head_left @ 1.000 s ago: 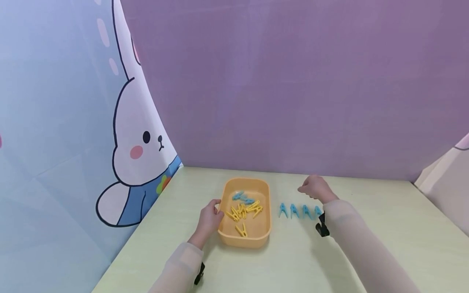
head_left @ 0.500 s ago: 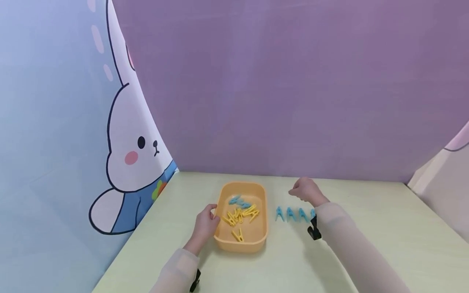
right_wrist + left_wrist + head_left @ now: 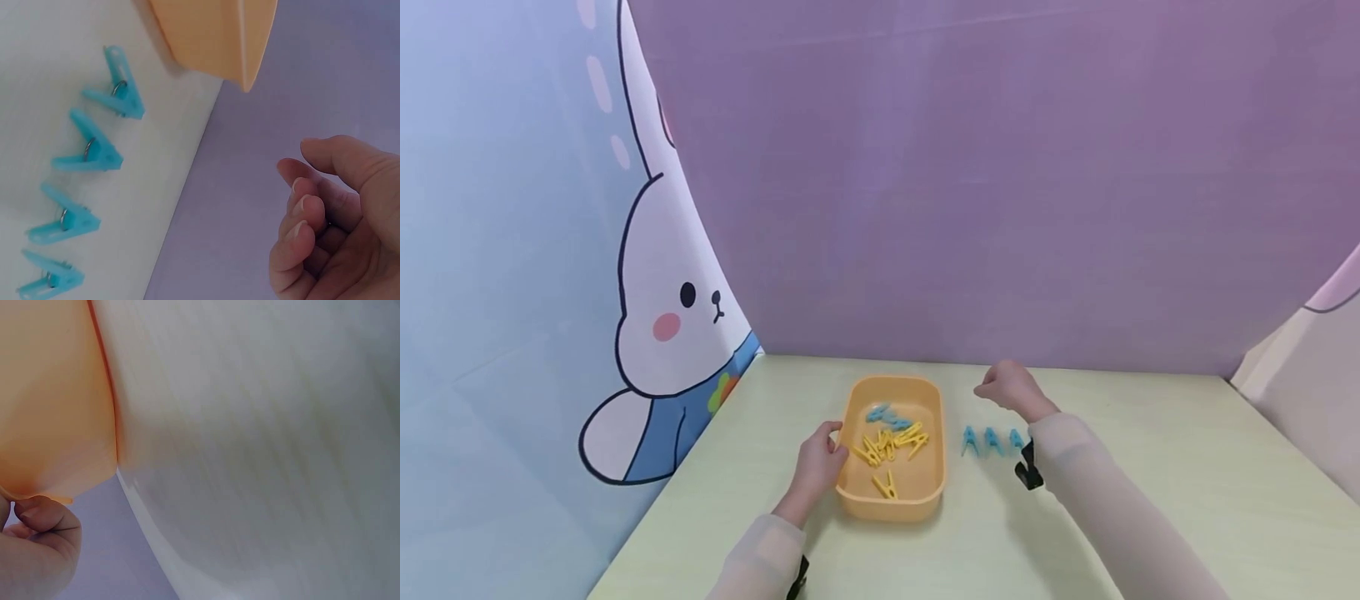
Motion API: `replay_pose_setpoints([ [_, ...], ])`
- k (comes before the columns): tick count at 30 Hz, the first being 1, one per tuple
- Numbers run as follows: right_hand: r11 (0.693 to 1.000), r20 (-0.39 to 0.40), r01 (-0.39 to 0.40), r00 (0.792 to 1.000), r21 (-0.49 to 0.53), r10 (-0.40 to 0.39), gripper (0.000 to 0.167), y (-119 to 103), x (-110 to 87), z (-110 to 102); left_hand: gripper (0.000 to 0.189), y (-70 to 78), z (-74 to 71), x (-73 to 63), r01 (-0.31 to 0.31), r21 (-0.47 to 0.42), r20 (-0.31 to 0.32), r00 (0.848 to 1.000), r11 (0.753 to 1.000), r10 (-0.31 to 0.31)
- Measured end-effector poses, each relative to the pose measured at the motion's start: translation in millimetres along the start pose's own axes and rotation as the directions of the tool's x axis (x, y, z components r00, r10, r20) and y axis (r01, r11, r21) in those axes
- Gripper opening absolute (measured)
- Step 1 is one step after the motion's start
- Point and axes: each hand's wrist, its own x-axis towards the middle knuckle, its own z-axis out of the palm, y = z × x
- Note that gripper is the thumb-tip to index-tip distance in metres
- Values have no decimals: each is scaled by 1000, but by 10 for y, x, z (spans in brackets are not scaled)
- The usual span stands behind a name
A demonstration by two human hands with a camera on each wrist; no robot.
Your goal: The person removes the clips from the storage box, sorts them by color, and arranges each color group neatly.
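My left hand [image 3: 818, 461] grips the left rim of an orange plastic bin [image 3: 891, 511], thumb over the edge. In the left wrist view the thumb and fingers [image 3: 53, 515] meet at the rim. Inside the bin lie several yellow clothespins [image 3: 870, 451], with a few blue clothespins [image 3: 900, 424] behind them. My right hand [image 3: 1015, 392] hovers behind a row of blue clothespins [image 3: 991, 441] to the bin's right. Its fingers [image 3: 297, 244] are loosely curled and the thumb stands apart from them, with nothing held. The right sleeve hides part of the row in the head view.
The pale green table [image 3: 1112, 467] extends to both sides of the bin. A purple backdrop [image 3: 962, 183] rises along its far edge. On the left hangs a blue sheet [image 3: 512, 250] with a cartoon rabbit. Black camera straps [image 3: 1028, 468] sit at the wrists.
My right hand has moved left, closer to the bin, and its sleeve now covers the row's rightmost clothespin. The left hand stays on the rim. The head view has shifted slightly.
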Motion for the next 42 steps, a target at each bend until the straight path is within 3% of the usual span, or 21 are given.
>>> replay_pose_setpoints([
  [16,1000,22,21,1000,15,-21,41,-396,92,187,40,-13,-12,3,12,-8,-3,1000,1000,-12],
  [42,994,37,110,993,13,-110,43,-834,215,500,40,21,10,1,1,-16,-23,1000,1000,-1],
])
